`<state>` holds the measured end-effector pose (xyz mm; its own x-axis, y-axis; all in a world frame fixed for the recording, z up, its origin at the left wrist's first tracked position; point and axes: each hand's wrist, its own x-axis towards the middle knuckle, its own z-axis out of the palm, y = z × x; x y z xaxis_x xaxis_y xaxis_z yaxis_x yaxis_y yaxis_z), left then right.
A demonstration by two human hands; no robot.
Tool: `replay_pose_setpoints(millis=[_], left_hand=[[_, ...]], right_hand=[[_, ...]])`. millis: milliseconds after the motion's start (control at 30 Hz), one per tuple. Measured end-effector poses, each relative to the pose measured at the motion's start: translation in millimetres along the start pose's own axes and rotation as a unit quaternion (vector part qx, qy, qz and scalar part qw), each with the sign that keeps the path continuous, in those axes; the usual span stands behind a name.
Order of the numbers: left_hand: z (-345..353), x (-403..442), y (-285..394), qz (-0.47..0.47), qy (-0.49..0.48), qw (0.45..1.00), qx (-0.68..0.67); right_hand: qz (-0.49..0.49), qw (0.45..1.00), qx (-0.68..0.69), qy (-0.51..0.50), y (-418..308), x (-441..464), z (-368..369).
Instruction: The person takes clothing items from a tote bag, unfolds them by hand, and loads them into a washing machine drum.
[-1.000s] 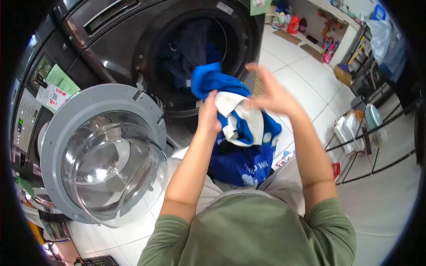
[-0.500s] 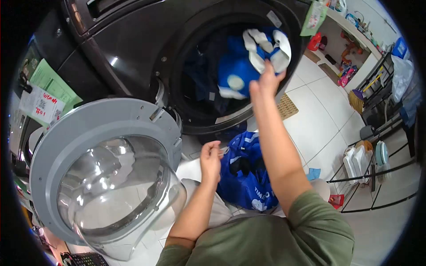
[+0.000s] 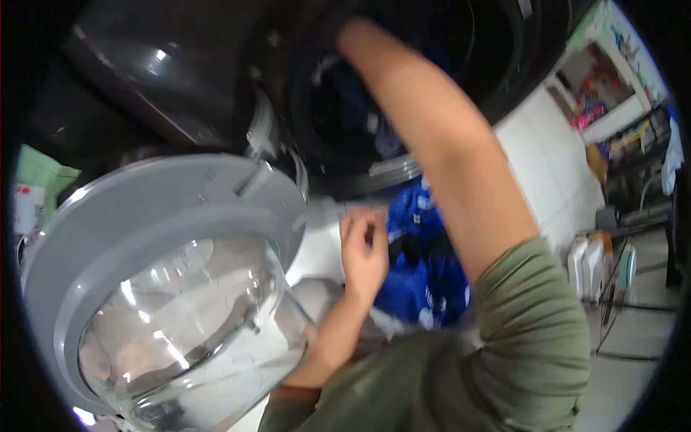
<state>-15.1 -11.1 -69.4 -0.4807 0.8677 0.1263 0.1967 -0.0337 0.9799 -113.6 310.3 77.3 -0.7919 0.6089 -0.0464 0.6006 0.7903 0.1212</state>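
My right arm reaches deep into the dark drum of the front-load washing machine (image 3: 497, 65). Of my right hand (image 3: 356, 36), only the blurred wrist end shows; its fingers are hidden in the dark. Dark blue clothes (image 3: 353, 97) lie inside the drum, beneath my forearm. Low in front of the machine, my left hand (image 3: 364, 241) is closed with curled fingers, right beside a blue bag (image 3: 410, 288). What its fingers hold, if anything, cannot be made out. Dark cloth (image 3: 409, 248) shows in the mouth of the bag.
The round grey washer door (image 3: 158, 194) with its clear glass bowl (image 3: 194, 309) hangs open at left. Green and white papers (image 3: 43, 180) are at far left. On the right are white floor tiles (image 3: 540, 151), a black wire rack (image 3: 633, 306) and a low white shelf (image 3: 612, 129).
My right hand has gone deeper into the drum and to the left; the blue-and-white garment it held is out of sight. The view has shifted and blurred. My left hand stays by the bag.
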Motion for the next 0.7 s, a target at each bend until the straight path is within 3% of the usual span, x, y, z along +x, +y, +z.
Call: replay_pose_setpoints(millis=[67, 100, 167, 200, 233, 267, 300, 333, 367, 400, 433, 467, 500, 533, 567, 600, 633, 700], left_hand=[[0.6, -4.2, -2.4, 0.045, 0.021, 0.999, -0.011], [-3.2, -4.8, -11.3, 0.037, 0.011, 0.999, 0.03], [-1.6, -3.6, -29.9, 0.033, 0.011, 0.999, 0.004], [2.6, -6.2, -32.9, 0.032, 0.005, 0.999, -0.003], [8.8, -6.4, -32.9, 0.037, 0.003, 0.999, -0.012], [19.5, -11.8, -29.8, 0.061, -0.015, 0.998, 0.026], [31.6, -19.7, -27.1, 0.082, -0.034, 0.994, 0.063], [47.9, -29.3, -37.2, 0.082, -0.082, 0.988, 0.104], [65.6, -40.3, -50.9, 0.112, -0.142, 0.969, 0.171], [80.8, -58.9, -74.9, 0.123, -0.215, 0.94, 0.234], [95.3, -75.2, -105.1, 0.136, -0.281, 0.903, 0.294], [97.7, -102.1, -146.2, 0.156, -0.319, 0.866, 0.351], [95.1, -127.4, -175.3, 0.179, -0.353, 0.823, 0.407], [85.8, -136.7, -182.1, 0.065, -0.486, 0.742, 0.458], [81.3, -130.7, -161.2, -0.024, -0.603, 0.622, 0.499], [82.3, -126.2, -163.7, -0.062, -0.696, 0.501, 0.511], [77.1, -130.7, -172.8, 0.009, -0.726, 0.452, 0.518], [77.0, -136.2, -184.3, -0.004, -0.768, 0.33, 0.549]], right_hand=[[-0.048, 0.998, 0.015, -0.045, 9.5, -53.1, -2.5], [-0.178, 0.965, 0.097, 0.165, 28.6, -72.7, 38.5], [-0.164, 0.925, 0.326, 0.103, 25.1, -174.2, 67.0], [-0.122, 0.885, 0.448, 0.01, 24.1, -209.1, 99.1], [-0.052, 0.873, 0.479, -0.08, 22.2, -243.7, 145.2], [0.048, 0.917, 0.344, -0.196, 9.5, -280.8, 180.7], [-0.088, 0.944, 0.2, -0.246, 2.0, -313.0, 230.1], [0.048, 0.908, 0.286, -0.302, -12.5, -351.0, 279.6], [0.073, 0.91, 0.291, -0.286, -26.4, -384.2, 361.4], [0.1, 0.901, 0.349, -0.239, -49.9, -419.7, 394.5], [0.182, 0.876, 0.379, -0.238, -77.2, -448.4, 388.6], [0.189, 0.866, 0.319, -0.334, -100.0, -480.5, 469.0], [0.108, 0.856, 0.345, -0.369, -110.2, -499.1, 411.9], [-0.039, 0.815, 0.4, -0.418, -113.6, -509.1, 383.1], [-0.148, 0.718, 0.351, -0.583, -119.5, -494.8, 340.1], [-0.134, 0.659, 0.403, -0.621, -126.9, -499.0, 356.0], [-0.12, 0.594, 0.453, -0.654, -133.7, -501.3, 352.4], [0.033, 0.477, 0.606, -0.635, -108.5, -510.5, 324.1]])
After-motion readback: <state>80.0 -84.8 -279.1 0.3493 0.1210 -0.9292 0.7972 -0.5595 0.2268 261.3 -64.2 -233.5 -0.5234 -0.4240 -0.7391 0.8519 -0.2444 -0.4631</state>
